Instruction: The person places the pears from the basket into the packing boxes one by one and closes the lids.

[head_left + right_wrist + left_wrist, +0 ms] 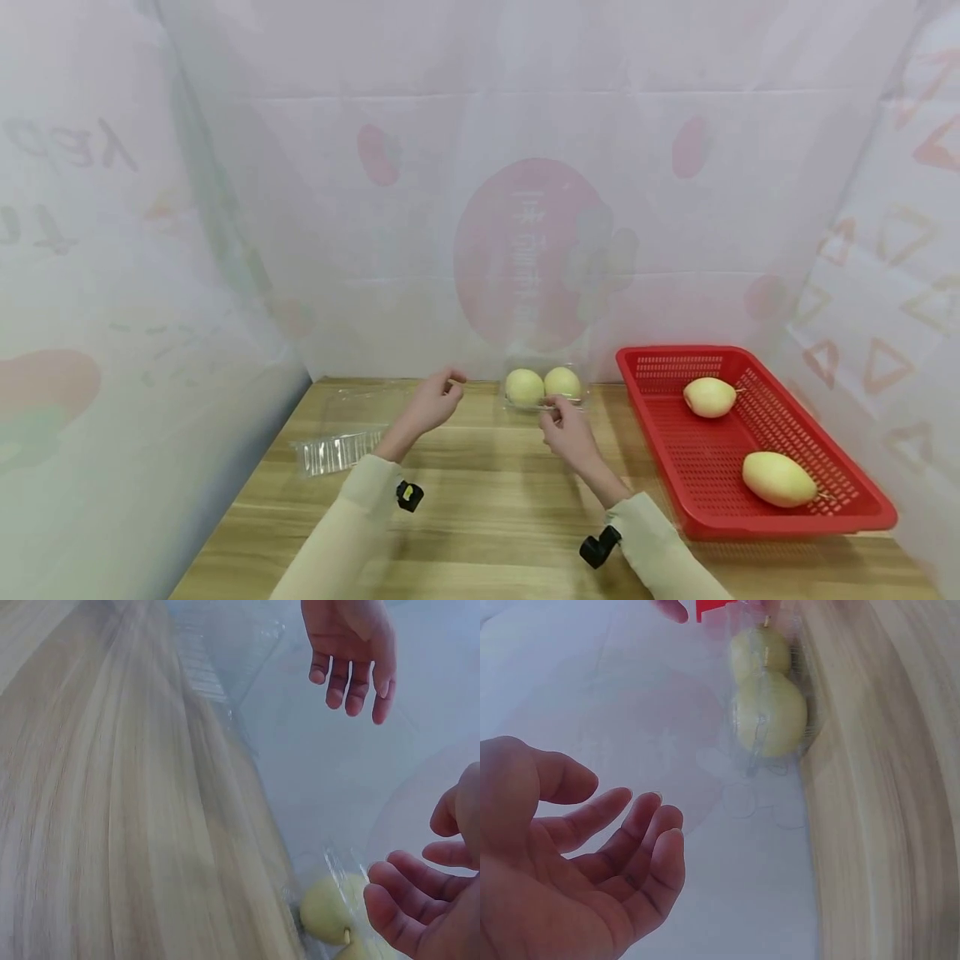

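Two pale yellow pears (524, 387) sit side by side in a clear plastic box (546, 407) at the table's back edge. My right hand (572, 435) is just in front of this box, its fingers loosely bent and holding nothing. Whether the fingertips touch the plastic I cannot tell. To the left of the box, my left hand (432, 402) hovers in the air with relaxed fingers. The left wrist view shows its palm (577, 877) holding nothing, apart from the boxed pears (770, 714).
On the right stands a red plastic basket (660, 467) with two pears, one near the back (709, 397) and one near the front (778, 479). Another clear plastic box (339, 452) lies at the table's left, partly behind my left arm. Printed cloth walls (420, 317) enclose the wooden table (480, 517).
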Action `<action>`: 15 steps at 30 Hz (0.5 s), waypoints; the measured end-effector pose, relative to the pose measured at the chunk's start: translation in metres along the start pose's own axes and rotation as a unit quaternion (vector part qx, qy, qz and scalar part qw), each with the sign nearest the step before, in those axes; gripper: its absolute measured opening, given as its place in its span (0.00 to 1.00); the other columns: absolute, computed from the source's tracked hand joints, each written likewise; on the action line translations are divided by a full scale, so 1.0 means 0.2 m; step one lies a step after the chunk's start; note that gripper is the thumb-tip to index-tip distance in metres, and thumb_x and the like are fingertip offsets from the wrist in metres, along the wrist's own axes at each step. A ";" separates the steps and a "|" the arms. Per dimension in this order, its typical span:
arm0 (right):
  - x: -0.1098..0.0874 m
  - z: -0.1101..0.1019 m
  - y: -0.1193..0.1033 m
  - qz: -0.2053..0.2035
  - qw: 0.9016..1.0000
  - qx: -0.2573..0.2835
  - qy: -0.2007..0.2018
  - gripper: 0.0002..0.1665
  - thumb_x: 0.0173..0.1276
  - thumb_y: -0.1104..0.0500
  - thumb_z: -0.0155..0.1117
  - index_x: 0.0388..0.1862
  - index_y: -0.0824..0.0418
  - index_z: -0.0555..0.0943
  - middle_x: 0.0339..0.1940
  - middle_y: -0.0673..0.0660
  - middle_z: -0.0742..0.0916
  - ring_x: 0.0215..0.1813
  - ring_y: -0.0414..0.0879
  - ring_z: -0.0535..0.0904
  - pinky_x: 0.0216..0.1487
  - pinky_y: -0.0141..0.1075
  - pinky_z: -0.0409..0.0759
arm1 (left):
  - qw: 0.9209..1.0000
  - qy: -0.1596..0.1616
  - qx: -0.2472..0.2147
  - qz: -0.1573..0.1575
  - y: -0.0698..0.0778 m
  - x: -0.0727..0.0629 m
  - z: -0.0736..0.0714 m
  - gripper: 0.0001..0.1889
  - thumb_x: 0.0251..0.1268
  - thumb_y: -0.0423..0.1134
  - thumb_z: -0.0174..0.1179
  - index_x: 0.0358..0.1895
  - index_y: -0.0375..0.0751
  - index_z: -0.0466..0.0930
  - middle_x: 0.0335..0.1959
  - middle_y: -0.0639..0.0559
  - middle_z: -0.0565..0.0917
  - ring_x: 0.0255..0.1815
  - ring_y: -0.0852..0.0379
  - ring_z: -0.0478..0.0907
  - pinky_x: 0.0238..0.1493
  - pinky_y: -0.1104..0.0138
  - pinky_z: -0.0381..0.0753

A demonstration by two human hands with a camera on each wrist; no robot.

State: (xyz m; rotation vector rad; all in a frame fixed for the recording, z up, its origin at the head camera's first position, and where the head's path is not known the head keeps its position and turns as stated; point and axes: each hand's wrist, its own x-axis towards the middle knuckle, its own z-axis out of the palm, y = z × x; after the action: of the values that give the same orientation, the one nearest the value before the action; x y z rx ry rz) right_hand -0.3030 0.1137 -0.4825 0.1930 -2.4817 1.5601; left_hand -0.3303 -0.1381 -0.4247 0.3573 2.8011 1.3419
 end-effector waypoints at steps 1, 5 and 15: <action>0.00 0.01 -0.02 -0.003 1.000 0.001 -0.004 0.16 0.69 0.62 0.54 0.54 0.62 0.79 0.30 0.57 0.82 0.23 0.42 0.78 0.21 0.30 0.77 | 1.000 0.002 -0.001 0.003 0.00 -0.01 -0.01 0.15 0.74 0.39 0.45 0.57 0.43 0.76 0.48 0.40 0.82 0.29 0.54 0.72 0.26 0.65 0.71; -0.02 0.05 -0.07 -0.013 1.000 0.004 -0.025 0.17 0.70 0.60 0.53 0.56 0.60 0.79 0.32 0.56 0.83 0.27 0.43 0.80 0.27 0.31 0.81 | 1.000 0.015 0.001 0.005 -0.01 -0.03 -0.07 0.14 0.75 0.38 0.45 0.56 0.42 0.76 0.49 0.40 0.82 0.33 0.53 0.74 0.28 0.65 0.72; -0.04 0.15 -0.17 -0.050 0.996 -0.018 -0.068 0.20 0.74 0.56 0.50 0.61 0.58 0.77 0.37 0.55 0.85 0.31 0.43 0.82 0.30 0.32 0.81 | 0.999 0.025 0.008 0.023 -0.05 -0.10 -0.21 0.16 0.76 0.41 0.44 0.60 0.43 0.74 0.50 0.42 0.82 0.43 0.50 0.77 0.35 0.64 0.74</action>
State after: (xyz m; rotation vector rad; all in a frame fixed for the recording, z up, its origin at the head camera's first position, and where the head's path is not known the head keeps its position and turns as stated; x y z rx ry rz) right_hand -0.2914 0.0722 -0.4661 0.4237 -2.5560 1.5093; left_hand -0.3173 -0.1812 -0.4079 0.3978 2.8629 1.3553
